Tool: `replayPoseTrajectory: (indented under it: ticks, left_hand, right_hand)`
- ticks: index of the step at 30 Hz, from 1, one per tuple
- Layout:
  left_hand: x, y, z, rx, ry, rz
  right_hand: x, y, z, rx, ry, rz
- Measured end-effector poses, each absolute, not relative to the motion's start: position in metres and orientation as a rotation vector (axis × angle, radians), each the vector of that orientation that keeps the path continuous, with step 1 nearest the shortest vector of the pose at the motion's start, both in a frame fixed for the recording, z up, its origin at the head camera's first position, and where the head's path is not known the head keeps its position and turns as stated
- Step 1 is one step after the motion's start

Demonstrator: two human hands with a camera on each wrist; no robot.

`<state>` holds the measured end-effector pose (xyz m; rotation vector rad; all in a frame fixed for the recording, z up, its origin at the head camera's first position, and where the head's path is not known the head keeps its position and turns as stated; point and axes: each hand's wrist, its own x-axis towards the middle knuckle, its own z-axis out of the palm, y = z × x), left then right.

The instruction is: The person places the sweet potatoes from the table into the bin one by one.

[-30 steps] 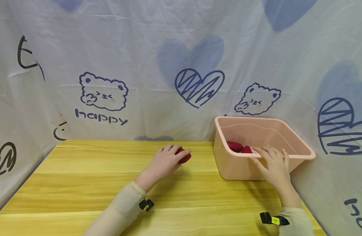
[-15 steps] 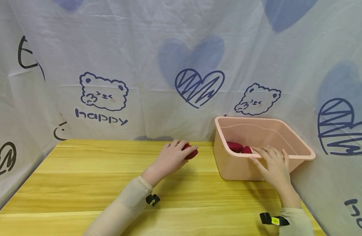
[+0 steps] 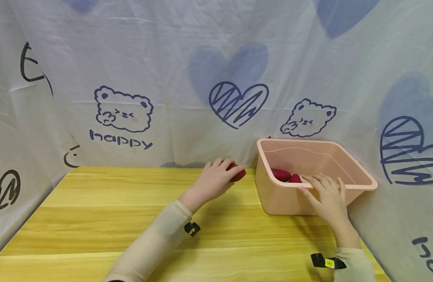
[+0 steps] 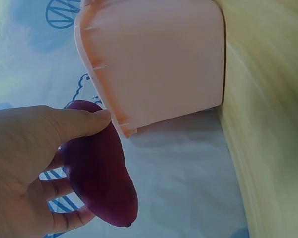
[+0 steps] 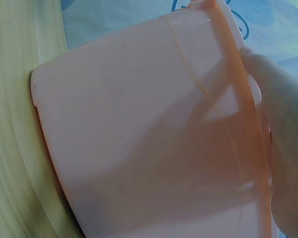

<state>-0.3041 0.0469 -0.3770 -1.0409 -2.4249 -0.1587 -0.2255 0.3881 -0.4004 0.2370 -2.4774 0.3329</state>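
At the bottom of the head view, two pale sleeves come up from the lower edge over the yellow wooden surface point(image 3: 107, 219). The right hand point(image 3: 329, 199) sits low on the right side of the picture. It has not moved in the last second. Its fingers lie over the near rim of the pink bin point(image 3: 357, 184), with the thumb against the outside wall, so this grip is hooked on the rim and holds the bin steady. The right wrist view shows the same thing close up: the fingers point(image 5: 283, 148) on the rim at the right edge of the frame.

A little farther up, in the middle of the picture, the left hand point(image 3: 216, 182) holds a dark red sweet potato point(image 3: 237, 174). This grip is curled round it, thumb on top and fingers under, as the left wrist view shows point(image 4: 102, 163). A second ago the hand was lower and more to the left. Now it has slid up and to the right, and the sweet potato is off the surface, just beside the left wall of the bin but not yet over it. It looks like the carrying is nearly done.

Farther back, inside the bin, two more red sweet potatoes point(image 3: 285, 176) lie near its front wall. Behind it all hangs a white cloth point(image 3: 167, 78) with blue hearts and bears.
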Motion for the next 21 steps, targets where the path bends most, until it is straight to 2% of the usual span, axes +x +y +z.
replayPoseTrajectory:
  ticks: [21]
  left_hand:
    - [-0.322, 0.082, -0.354, -1.077, -2.377, -0.179]
  right_hand:
    - [-0.225, 0.388, -0.400, 0.231, -2.473, 0.326]
